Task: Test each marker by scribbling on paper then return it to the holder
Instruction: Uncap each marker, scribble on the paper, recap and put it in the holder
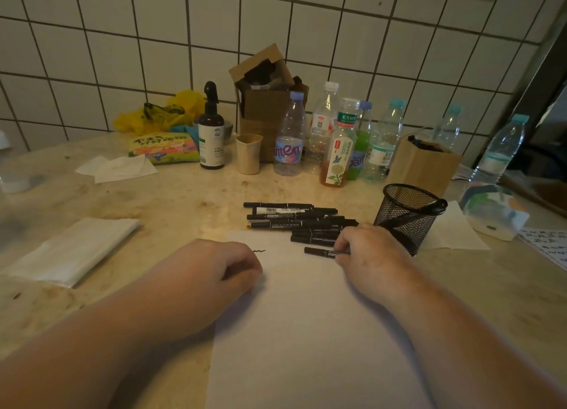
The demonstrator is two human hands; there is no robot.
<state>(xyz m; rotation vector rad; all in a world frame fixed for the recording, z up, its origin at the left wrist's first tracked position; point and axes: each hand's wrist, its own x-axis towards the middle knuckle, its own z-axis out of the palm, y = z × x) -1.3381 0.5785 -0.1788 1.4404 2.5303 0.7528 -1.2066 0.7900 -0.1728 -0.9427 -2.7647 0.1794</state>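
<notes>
A white sheet of paper (306,332) lies on the table in front of me, with one small black scribble (259,251) near its top left. My left hand (227,267) rests on the paper's left edge, fingers curled, nothing visible in it. My right hand (368,249) grips the right end of a black marker (320,252) lying on the paper's top right. Several more black markers (294,221) are piled just beyond the paper. A black mesh holder (405,215) stands to the right of my right hand with one marker (429,207) leaning in it.
Several plastic bottles (337,141), a brown spray bottle (211,132), a paper cup (248,154) and cardboard boxes (267,101) line the tiled wall behind. Folded white paper (70,249) lies at left, napkins (454,230) and a plastic packet (494,212) at right.
</notes>
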